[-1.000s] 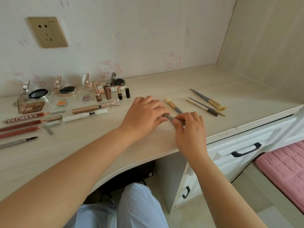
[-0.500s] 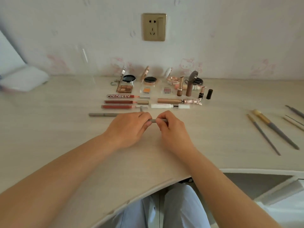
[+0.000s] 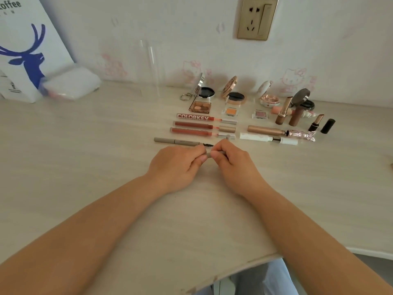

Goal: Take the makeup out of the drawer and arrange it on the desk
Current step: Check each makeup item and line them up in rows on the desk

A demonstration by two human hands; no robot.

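A pale wood counter point(image 3: 74, 167) carries rows of makeup point(image 3: 244, 116) near the wall. Just in front of the makeup, the left hand point(image 3: 176, 167) and right hand point(image 3: 236, 165) each pinch one grey pencil point(image 3: 209, 154), both grips closed on it.

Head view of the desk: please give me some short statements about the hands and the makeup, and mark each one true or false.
1. Both hands, left and right, pinch one small grey pencil. True.
2. The COLORKEY tube stands upright. False: it lies flat.
3. The grey brow pen lies just beyond the left hand. True.
4. The wall socket has a plug in it. False: nothing is plugged in.
5. The compacts by the wall are closed. False: the lids stand open.
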